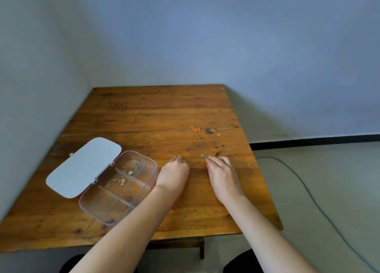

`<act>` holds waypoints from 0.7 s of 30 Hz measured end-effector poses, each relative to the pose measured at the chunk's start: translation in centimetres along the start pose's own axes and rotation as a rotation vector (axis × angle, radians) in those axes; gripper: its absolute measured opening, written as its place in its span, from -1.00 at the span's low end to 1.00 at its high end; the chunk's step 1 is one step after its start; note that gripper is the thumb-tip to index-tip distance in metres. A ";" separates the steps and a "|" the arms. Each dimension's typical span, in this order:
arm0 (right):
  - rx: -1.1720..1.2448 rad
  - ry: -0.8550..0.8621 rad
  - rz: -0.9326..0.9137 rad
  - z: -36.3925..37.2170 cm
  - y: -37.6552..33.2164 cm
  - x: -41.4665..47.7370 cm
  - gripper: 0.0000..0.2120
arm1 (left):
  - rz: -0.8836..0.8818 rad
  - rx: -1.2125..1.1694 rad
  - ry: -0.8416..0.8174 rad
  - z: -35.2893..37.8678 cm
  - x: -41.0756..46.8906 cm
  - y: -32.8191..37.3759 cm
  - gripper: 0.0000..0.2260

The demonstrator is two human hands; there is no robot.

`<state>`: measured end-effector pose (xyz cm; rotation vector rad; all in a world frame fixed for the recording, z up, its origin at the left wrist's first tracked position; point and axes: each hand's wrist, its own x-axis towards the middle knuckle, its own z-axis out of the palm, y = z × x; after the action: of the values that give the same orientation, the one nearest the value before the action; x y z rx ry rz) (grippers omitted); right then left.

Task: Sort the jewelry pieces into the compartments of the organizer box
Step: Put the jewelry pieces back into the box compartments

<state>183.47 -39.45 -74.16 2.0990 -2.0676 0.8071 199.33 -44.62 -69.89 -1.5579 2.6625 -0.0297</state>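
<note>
A clear plastic organizer box (150, 176) lies open on the left of the wooden table, its pale lid (82, 165) folded back. A silver chain (134, 167) rests in a far compartment and a gold chain (116, 182) in the one nearer me. My right hand (223, 175) pinches a small silver ring-like piece (203, 156) at its fingertips, low over the table. My left hand (174, 173) rests beside the box with fingers curled down; I cannot tell if it holds anything. A gold piece with a red stone (195, 129) lies farther back.
The table (154, 108) stands against blue walls at the left and back. Its right edge drops to a grey floor where a cable (308, 192) runs. A tiny gold bit (71, 154) lies left of the lid. A dark mark (209, 131) sits near the red-stone piece.
</note>
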 end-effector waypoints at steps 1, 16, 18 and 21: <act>0.045 0.047 0.007 -0.1 -0.1 -0.1 -0.79 | 0.005 -0.005 0.011 -0.1 -0.2 0.0 -0.71; 0.158 -0.019 0.134 -1.7 -0.4 0.0 -0.71 | -0.152 -0.667 0.563 -3.3 -6.5 -1.9 -0.88; 0.264 0.012 0.251 -1.9 -0.8 0.2 -0.73 | -0.206 -0.746 0.652 -4.5 -7.4 -3.2 -0.91; 0.408 0.050 0.414 -2.2 -1.7 0.6 -0.74 | -0.331 -0.847 0.632 -5.6 -8.5 -5.8 -0.90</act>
<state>184.37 -38.98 -71.53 1.7947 -2.5238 1.4269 208.21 -40.11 -63.73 -2.5863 3.0075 0.8254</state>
